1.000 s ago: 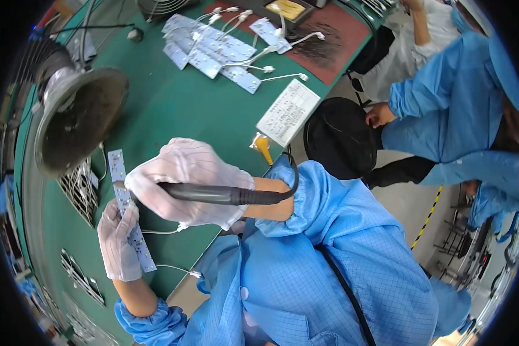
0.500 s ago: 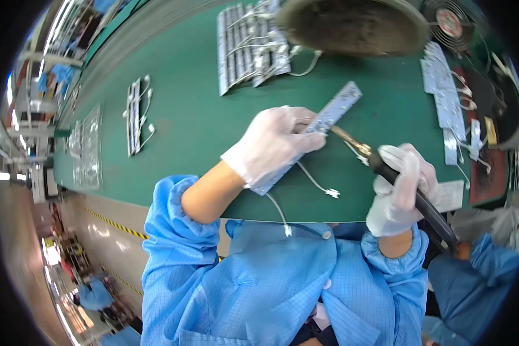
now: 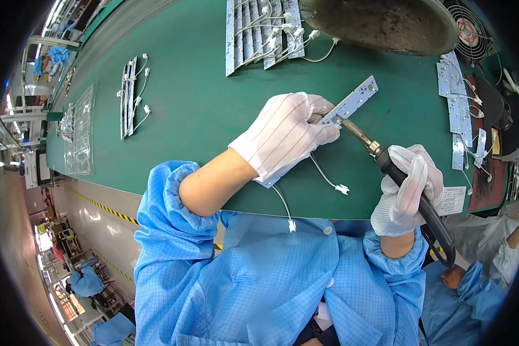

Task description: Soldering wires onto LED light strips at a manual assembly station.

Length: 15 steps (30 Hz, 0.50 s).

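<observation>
Green tabletop (image 3: 202, 115), stacked strip boards (image 3: 259, 29) at 12 o'clock. Left hand (image 3: 285, 135), fingers closed on a narrow LED strip board (image 3: 354, 102) at centre, angled toward 1 o'clock. Right hand (image 3: 406, 190) wraps soldering iron (image 3: 386, 164), tip at board. Board looks light, stiff, fragile; grip by edges.

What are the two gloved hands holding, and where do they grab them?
The left hand pins a long circuit strip around its middle. The right hand grips a soldering iron by its black handle.
</observation>
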{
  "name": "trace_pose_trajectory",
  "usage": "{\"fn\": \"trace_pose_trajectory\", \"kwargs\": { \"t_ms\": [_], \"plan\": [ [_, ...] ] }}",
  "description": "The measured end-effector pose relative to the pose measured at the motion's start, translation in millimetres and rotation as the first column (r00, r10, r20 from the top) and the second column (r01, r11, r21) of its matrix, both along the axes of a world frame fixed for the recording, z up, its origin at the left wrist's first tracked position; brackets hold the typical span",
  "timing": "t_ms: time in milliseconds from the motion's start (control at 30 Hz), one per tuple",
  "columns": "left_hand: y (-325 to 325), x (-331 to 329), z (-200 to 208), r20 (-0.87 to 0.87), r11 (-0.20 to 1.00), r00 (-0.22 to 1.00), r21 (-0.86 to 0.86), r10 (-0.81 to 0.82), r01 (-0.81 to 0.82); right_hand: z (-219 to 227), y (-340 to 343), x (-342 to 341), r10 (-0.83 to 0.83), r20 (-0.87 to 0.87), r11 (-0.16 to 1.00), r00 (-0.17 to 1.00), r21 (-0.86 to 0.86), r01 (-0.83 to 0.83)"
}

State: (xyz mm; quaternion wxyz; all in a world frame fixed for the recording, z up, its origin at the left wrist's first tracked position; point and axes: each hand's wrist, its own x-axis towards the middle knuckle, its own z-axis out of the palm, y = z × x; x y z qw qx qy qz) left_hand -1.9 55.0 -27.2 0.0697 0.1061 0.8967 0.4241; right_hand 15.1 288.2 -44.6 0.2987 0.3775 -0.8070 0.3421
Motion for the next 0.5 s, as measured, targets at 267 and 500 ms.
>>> {"fn": "trace_pose_trajectory", "kwargs": {
  "t_ms": [267,500],
  "plan": [
    [0.5,-1.0,3.5,-0.079,0.998,0.995,-0.046,-0.054,0.051,-2.8,-1.7,-0.1,-0.035,-0.066,0.999,0.997,0.026,0.037],
    [-0.3,-2.1,10.3,0.218,0.987,0.970,0.094,0.107,-0.130,-1.2,3.4,4.6,-0.178,-0.006,0.982,0.984,0.062,0.178]
  ]
}}
